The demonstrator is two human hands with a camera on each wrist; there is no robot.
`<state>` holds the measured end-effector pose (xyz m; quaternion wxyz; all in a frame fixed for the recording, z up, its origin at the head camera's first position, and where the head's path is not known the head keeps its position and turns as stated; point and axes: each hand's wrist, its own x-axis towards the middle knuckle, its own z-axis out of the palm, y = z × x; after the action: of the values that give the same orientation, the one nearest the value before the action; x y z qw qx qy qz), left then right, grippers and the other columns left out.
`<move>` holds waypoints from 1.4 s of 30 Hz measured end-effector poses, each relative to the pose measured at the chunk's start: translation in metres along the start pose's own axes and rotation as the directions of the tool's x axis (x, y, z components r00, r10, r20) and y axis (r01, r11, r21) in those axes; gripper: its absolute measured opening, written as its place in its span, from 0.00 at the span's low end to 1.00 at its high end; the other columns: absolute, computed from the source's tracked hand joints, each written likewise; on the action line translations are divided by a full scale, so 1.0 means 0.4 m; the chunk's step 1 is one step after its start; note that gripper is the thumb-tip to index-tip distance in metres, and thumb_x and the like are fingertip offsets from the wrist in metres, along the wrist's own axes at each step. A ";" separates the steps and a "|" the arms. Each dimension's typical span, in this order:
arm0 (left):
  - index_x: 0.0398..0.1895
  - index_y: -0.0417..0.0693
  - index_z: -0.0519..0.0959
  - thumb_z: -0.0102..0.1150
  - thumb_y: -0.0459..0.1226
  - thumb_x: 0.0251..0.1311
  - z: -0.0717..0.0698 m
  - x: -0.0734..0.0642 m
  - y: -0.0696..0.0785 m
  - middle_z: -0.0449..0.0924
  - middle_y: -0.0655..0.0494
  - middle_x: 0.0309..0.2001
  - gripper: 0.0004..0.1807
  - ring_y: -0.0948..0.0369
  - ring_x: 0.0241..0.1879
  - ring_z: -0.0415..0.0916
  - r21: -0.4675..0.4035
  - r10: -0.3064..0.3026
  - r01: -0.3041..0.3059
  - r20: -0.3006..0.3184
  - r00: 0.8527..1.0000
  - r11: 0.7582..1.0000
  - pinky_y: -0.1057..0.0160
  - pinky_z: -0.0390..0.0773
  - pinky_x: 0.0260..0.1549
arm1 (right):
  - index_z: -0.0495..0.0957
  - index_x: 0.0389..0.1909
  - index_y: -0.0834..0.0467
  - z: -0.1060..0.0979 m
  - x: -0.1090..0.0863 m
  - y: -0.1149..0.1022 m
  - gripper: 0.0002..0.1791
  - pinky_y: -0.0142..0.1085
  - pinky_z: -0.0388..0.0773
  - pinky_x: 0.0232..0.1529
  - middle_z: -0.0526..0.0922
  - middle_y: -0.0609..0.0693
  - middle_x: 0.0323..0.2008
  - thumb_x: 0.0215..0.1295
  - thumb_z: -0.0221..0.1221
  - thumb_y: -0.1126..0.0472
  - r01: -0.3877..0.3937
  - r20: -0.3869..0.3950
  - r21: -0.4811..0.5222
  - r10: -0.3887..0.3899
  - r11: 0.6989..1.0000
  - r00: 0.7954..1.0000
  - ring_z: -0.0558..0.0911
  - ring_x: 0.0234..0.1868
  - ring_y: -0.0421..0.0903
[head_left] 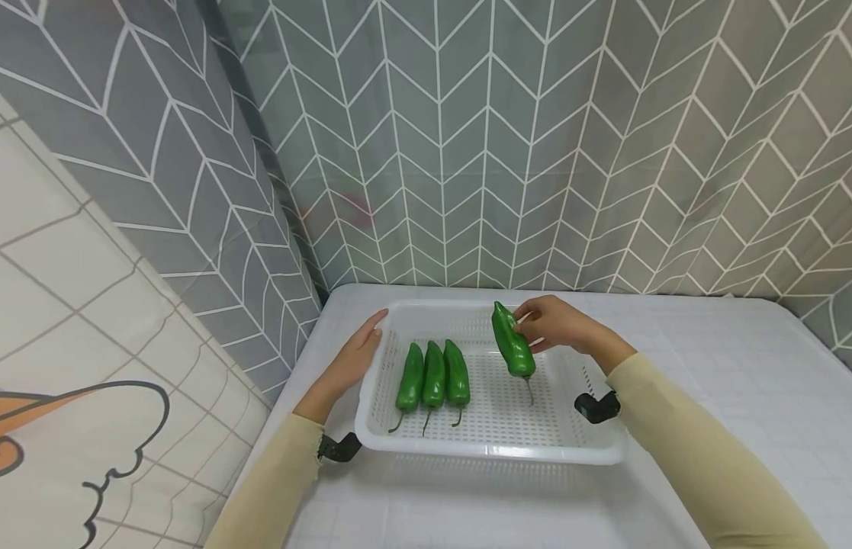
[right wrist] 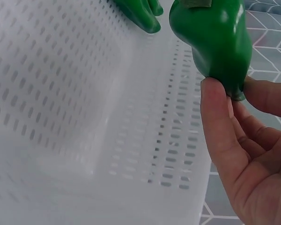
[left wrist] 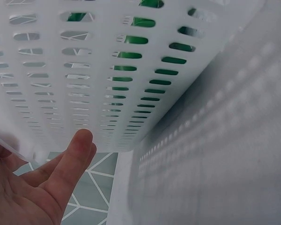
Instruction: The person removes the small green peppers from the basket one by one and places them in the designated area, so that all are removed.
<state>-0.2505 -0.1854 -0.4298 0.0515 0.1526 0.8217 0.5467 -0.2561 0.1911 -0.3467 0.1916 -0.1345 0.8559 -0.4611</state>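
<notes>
In the head view, three long green peppers (head_left: 434,375) lie side by side in the left half of a white perforated plastic basket (head_left: 494,451), their stems toward me. My right hand (head_left: 553,323) pinches a fourth green pepper (head_left: 513,343) between thumb and fingers over the basket's right half. This pepper's stem points down and toward me. In the right wrist view the fingertips meet at one narrow part of the pepper (right wrist: 215,40). My left hand (head_left: 355,352) holds the basket's left rim; in the left wrist view its fingers (left wrist: 70,164) lie along the outer wall.
The basket stands on a table with a white cloth (head_left: 714,366). Behind hangs a grey curtain (head_left: 467,152) with white chevron lines. A pale tiled wall covering (head_left: 69,305) rises on the left. Black wrist devices (head_left: 597,408) are worn on both wrists.
</notes>
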 end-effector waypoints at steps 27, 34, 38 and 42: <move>0.82 0.52 0.50 0.29 0.42 0.83 -0.002 -0.003 0.002 0.61 0.43 0.75 0.28 0.45 0.72 0.63 0.005 -0.015 0.015 0.000 1.000 1.000 0.44 0.59 0.71 | 0.64 0.65 0.77 -0.105 -0.118 0.031 0.26 0.49 0.85 0.46 0.79 0.67 0.51 0.76 0.56 0.63 0.024 -0.104 -0.064 -0.031 0.998 0.994 0.86 0.46 0.53; 0.82 0.51 0.50 0.29 0.42 0.83 -0.001 0.000 0.005 0.59 0.44 0.76 0.28 0.45 0.74 0.59 0.007 -0.007 0.007 0.000 1.000 1.000 0.44 0.56 0.72 | 0.64 0.65 0.77 -0.124 -0.138 0.043 0.26 0.49 0.85 0.47 0.79 0.67 0.52 0.76 0.56 0.63 0.011 -0.111 -0.053 -0.017 0.999 0.994 0.86 0.46 0.53; 0.82 0.50 0.50 0.29 0.42 0.83 -0.001 0.000 0.005 0.58 0.45 0.77 0.28 0.46 0.75 0.57 0.010 -0.007 0.007 -0.002 1.000 1.000 0.44 0.54 0.73 | 0.64 0.66 0.77 -0.133 -0.147 0.053 0.27 0.50 0.85 0.47 0.80 0.66 0.52 0.76 0.56 0.63 0.012 -0.114 -0.057 -0.018 0.998 0.993 0.86 0.46 0.52; 0.82 0.50 0.50 0.28 0.41 0.83 -0.001 -0.002 0.006 0.58 0.44 0.77 0.28 0.46 0.75 0.57 0.008 -0.008 0.008 -0.002 1.000 1.000 0.45 0.55 0.73 | 0.63 0.66 0.77 -0.141 -0.157 0.066 0.27 0.51 0.84 0.48 0.81 0.65 0.50 0.77 0.56 0.63 0.011 -0.122 -0.056 -0.018 0.998 0.992 0.86 0.46 0.52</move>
<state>-0.2493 -0.1853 -0.4276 0.0524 0.1491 0.8246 0.5432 -0.2271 0.2724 -0.3277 0.1316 -0.1173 0.8775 -0.4461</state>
